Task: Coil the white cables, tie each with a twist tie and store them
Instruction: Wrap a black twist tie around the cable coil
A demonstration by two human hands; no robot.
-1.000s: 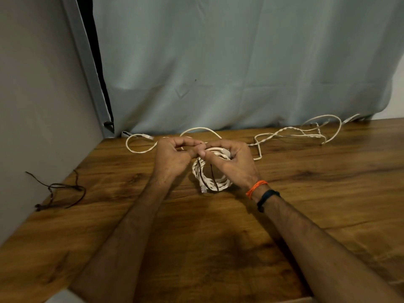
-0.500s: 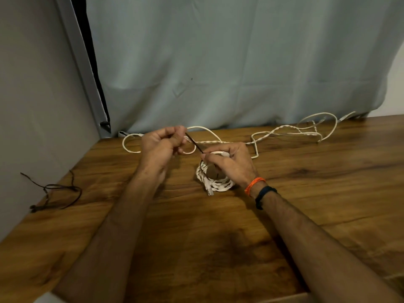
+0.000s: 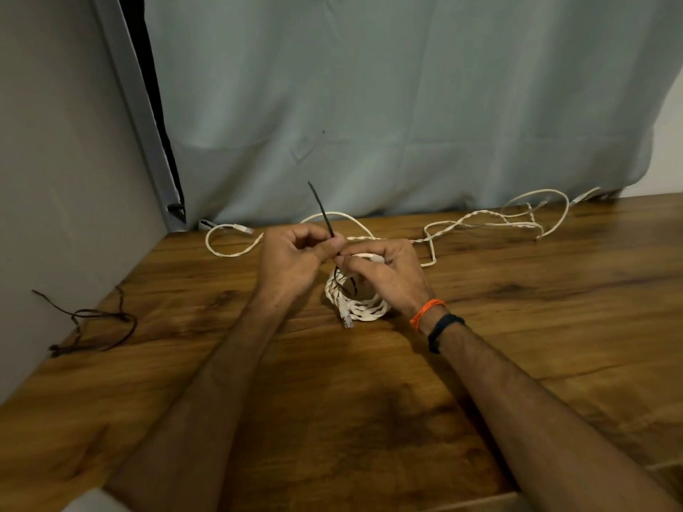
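Far left on the wooden table (image 3: 554,327), I see spare dark ties (image 3: 88,319) lying against the wall, well apart from my work. My left hand (image 3: 292,260) is curled, fingertips pinched narrow on the black twist tie (image 3: 322,208), whose free end sticks up and away. If that pinch slips, I judge the tie springs loose and the wrap has to be redone. Just right of it, my right hand (image 3: 384,275) presses down on the coiled white cable (image 3: 360,308), fingers closed on the coil's upper edge and on the tie where it loops through; the coil rests on the table, its plug poking out at the near side. Should I ease that pressure before the twist holds, the turns could fan out. Farther right, a second loose white cable (image 3: 480,223) sprawls near the curtain (image 3: 369,105), not yet coiled; dragging the coil back could snag it.
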